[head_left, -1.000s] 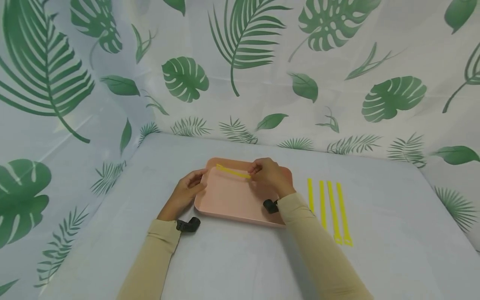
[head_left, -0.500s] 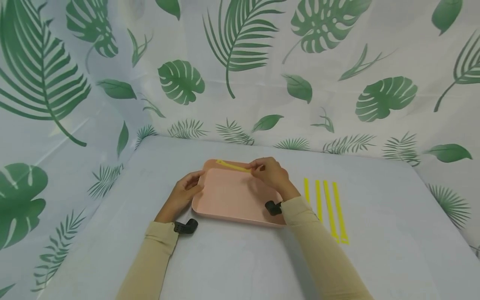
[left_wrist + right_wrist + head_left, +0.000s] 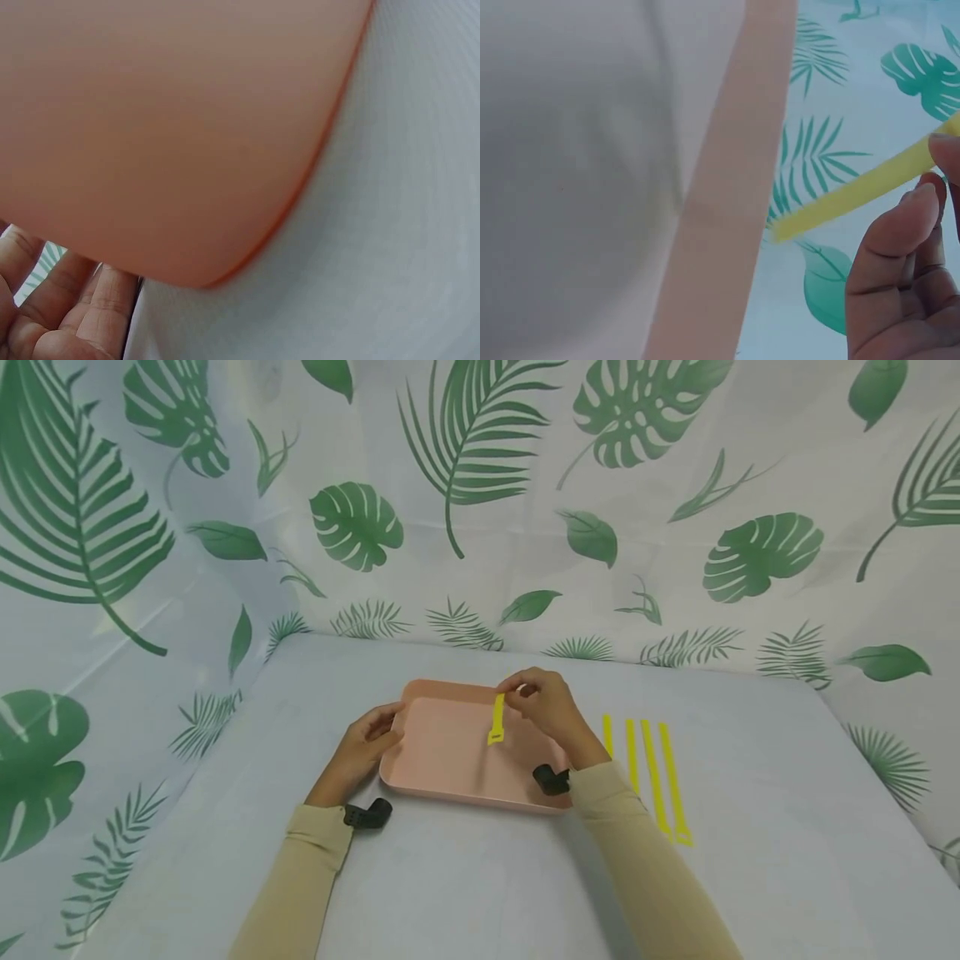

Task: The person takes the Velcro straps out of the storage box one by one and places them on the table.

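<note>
My right hand [image 3: 543, 697] pinches a yellow hook-and-loop cable tie [image 3: 496, 720] between thumb and fingertips over the right part of a pink tray [image 3: 442, 760]. The tie's slotted end hangs down above the tray floor, casting a faint shadow. In the right wrist view, the tie [image 3: 855, 187] slants away from the thumb and fingertips, past the tray's rim [image 3: 720, 202]. My left hand [image 3: 363, 747] holds the tray's left side, thumb and fingertips at the rim. In the left wrist view, the tray [image 3: 187, 150] covers the fingertips of the left hand [image 3: 67, 315].
Several more yellow cable ties [image 3: 654, 768] lie side by side on the white table [image 3: 450, 885], right of the tray; my right sleeve [image 3: 645, 860] partly covers them. A leaf-printed cloth [image 3: 525, 485] forms the wall behind and on the left.
The tie in my right hand has swung from lying sideways along the tray's far side to hanging down. My left hand stays at the tray's rim. The head view has shifted slightly.
</note>
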`<state>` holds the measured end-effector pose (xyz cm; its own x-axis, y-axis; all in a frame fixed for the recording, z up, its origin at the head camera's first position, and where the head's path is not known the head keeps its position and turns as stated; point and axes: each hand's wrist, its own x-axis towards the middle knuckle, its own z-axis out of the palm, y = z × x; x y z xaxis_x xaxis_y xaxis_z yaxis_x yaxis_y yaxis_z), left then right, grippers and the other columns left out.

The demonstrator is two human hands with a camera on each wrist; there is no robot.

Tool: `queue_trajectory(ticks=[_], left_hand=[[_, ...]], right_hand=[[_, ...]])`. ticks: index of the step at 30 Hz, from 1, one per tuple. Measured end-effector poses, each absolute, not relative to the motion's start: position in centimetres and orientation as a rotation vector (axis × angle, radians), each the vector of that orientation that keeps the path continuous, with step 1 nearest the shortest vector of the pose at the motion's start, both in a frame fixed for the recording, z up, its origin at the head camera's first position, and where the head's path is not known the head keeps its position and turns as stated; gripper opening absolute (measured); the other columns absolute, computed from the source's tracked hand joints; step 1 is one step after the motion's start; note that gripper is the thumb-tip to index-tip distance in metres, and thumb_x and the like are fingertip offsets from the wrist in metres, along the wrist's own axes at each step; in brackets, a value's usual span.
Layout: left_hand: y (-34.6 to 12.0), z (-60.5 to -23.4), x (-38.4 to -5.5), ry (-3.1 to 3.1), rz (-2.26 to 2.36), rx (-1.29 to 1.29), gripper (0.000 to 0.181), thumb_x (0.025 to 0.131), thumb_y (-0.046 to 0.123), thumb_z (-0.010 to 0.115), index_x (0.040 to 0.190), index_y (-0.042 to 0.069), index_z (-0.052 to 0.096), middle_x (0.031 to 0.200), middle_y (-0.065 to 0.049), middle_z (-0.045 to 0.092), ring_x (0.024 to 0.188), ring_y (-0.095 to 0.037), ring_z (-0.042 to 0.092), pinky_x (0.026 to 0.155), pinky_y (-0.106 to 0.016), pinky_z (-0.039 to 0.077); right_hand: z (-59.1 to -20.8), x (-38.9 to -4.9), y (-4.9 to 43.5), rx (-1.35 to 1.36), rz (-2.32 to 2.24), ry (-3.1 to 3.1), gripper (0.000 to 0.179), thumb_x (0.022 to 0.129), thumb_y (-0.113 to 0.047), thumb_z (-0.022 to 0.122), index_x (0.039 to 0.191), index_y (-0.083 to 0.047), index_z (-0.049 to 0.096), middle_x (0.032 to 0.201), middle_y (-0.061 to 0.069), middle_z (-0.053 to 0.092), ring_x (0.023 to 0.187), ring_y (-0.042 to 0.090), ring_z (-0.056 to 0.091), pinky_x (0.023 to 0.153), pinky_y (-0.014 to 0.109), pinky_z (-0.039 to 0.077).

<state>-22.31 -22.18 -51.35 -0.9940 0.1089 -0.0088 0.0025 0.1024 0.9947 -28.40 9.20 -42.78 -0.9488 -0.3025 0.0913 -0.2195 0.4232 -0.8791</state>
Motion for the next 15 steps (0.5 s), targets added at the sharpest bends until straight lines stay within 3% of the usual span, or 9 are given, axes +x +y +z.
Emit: queue_trajectory(ticks=[9,15], left_hand=[[-22.3,-51.5,-22.2,2.269,2.051,0.111,0.056,0.108,0.007,0.062,0.161,-0.002,0.046,0.162,-0.026,0.048,0.149,-0.04,0.046,0.1,-0.015,0.049],[-22.2,-51.3,-22.3,2.278,2.05,0.11,0.056,0.108,0.005,0.062,0.16,-0.003,0.046,0.162,-0.027,0.047,0.149,-0.041,0.046,0.101,-0.015,0.049]], right_hand=[[-42.7,-27.5,10.2,-0.651,-1.783,2.441,0.015,0.103,0.008,0.062,0.113,0.015,0.071,0.102,0.014,0.073,0.084,0.013,0.068,0.079,0.029,0.062],[-42.5,-26.8,10.8,-0.619,-1.802,2.337,0.019,0.105,0.005,0.061,0.119,0.014,0.069,0.113,0.018,0.072,0.091,0.01,0.072,0.087,0.029,0.062]])
